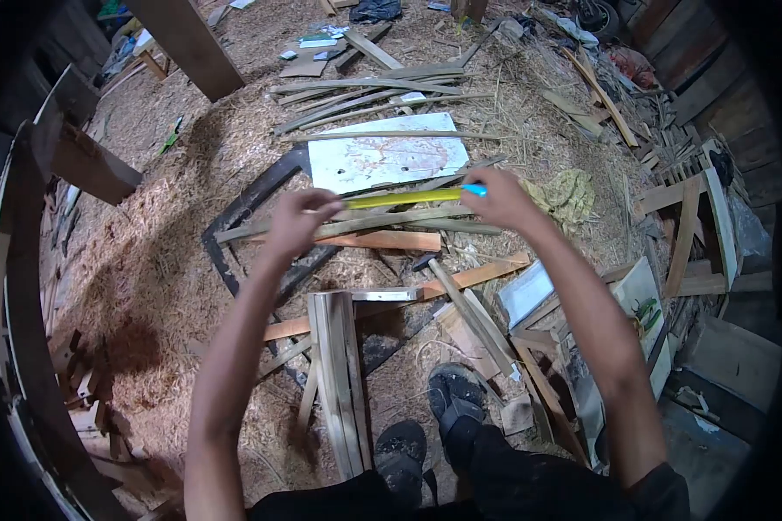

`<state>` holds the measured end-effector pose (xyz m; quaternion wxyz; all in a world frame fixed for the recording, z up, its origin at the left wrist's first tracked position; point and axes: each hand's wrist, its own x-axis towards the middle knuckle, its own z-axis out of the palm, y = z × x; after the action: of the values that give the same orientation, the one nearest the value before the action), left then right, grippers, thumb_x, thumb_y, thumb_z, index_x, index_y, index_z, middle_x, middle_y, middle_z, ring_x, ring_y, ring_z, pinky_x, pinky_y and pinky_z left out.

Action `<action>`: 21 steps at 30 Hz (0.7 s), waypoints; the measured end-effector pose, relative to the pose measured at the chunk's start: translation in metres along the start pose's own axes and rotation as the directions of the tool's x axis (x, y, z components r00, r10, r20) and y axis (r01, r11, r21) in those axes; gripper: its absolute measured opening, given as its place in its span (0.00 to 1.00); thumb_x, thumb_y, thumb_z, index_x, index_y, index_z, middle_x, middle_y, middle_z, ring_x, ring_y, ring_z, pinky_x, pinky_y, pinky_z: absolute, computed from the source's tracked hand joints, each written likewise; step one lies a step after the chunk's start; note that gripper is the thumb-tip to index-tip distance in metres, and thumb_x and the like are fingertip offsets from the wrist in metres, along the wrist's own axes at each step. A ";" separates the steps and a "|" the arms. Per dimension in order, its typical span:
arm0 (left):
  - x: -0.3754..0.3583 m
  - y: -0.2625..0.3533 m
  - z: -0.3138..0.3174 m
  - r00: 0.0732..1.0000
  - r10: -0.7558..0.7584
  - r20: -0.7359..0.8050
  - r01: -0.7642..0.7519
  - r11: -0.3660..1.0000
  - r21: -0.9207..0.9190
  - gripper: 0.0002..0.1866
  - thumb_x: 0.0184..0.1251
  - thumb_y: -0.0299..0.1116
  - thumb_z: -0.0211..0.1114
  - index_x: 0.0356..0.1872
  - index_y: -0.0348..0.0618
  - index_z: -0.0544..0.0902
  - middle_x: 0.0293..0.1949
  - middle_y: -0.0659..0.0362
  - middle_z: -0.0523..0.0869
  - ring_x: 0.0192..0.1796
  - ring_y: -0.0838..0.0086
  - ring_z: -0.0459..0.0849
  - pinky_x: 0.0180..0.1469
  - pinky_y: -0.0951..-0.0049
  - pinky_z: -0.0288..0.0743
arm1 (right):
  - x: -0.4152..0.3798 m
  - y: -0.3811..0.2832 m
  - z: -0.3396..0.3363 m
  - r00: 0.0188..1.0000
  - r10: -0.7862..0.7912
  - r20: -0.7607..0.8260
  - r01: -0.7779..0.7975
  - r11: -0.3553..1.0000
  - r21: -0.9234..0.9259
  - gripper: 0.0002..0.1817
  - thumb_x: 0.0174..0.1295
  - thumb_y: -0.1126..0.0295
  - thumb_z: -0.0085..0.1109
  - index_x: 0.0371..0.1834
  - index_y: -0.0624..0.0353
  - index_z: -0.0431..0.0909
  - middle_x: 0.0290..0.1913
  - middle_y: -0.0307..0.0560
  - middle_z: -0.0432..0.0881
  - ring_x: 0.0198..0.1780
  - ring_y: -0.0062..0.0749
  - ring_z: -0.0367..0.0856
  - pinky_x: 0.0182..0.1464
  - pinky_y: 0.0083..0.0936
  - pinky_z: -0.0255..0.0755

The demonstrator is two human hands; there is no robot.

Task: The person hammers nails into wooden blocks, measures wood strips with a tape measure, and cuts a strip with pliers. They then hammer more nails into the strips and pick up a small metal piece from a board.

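Observation:
A yellow tape measure point(404, 198) is stretched level between my two hands. My right hand point(498, 201) is closed around its case, and a bit of blue shows at the fingers. The free end of the blade sits pinched in my left hand point(302, 219). Beneath the blade lie several thin wooden strips point(391, 220) and an orange-brown board point(397, 240). Just beyond my hands is a white stained panel point(382, 156) with holes in it. Nearer my feet, a hammer point(447, 282) rests with its handle pointing toward me.
Wood shavings point(161, 269) cover the floor. A dark square frame point(235, 204) lies under the strips. Upright wooden pieces point(332, 373) stand by my shoes point(454, 395). Posts point(187, 48) rise at the left. A yellowish cloth point(569, 198) and stacked scrap wood point(652, 295) are on the right.

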<state>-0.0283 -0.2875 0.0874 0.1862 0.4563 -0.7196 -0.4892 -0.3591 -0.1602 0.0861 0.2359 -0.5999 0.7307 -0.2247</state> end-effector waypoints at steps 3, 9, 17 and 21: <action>0.007 0.015 0.065 0.986 0.135 0.092 -0.121 0.981 -0.150 0.14 0.69 0.35 0.73 0.47 0.36 0.89 0.40 0.55 0.92 0.42 0.75 0.89 0.48 0.71 0.82 | -0.009 -0.037 0.033 0.999 -0.002 -0.032 0.004 0.998 0.068 0.18 0.56 0.59 0.68 0.40 0.64 0.84 0.39 0.61 0.86 0.43 0.53 0.86 0.48 0.43 0.78; 0.027 -0.003 0.130 0.971 0.145 0.191 -0.113 0.979 -0.168 0.13 0.71 0.31 0.69 0.49 0.30 0.88 0.40 0.54 0.92 0.40 0.76 0.88 0.47 0.73 0.82 | -0.035 -0.021 0.056 0.995 0.055 -0.089 -0.042 0.988 0.148 0.19 0.57 0.56 0.66 0.37 0.64 0.82 0.39 0.63 0.85 0.44 0.59 0.84 0.47 0.48 0.76; 0.018 -0.018 0.141 0.925 0.298 0.237 -0.333 0.935 0.123 0.12 0.67 0.33 0.68 0.45 0.36 0.89 0.40 0.50 0.91 0.43 0.64 0.89 0.49 0.64 0.81 | -0.079 0.045 0.102 0.885 0.430 -0.176 -0.463 0.850 -0.250 0.25 0.63 0.56 0.63 0.59 0.58 0.78 0.64 0.56 0.76 0.69 0.55 0.71 0.69 0.53 0.65; 0.005 -0.013 0.160 0.900 0.321 0.294 -0.383 0.906 0.182 0.12 0.66 0.33 0.67 0.44 0.36 0.89 0.39 0.48 0.91 0.40 0.61 0.89 0.47 0.63 0.81 | -0.085 0.047 0.108 0.879 0.444 -0.173 -0.476 0.833 -0.282 0.25 0.65 0.55 0.63 0.61 0.59 0.77 0.64 0.56 0.75 0.67 0.53 0.72 0.68 0.54 0.66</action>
<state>-0.1393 -0.2079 0.0023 0.1217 0.2691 -0.8613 -0.4135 -0.3144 -0.0731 -0.0214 0.1468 -0.4241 0.8908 -0.0713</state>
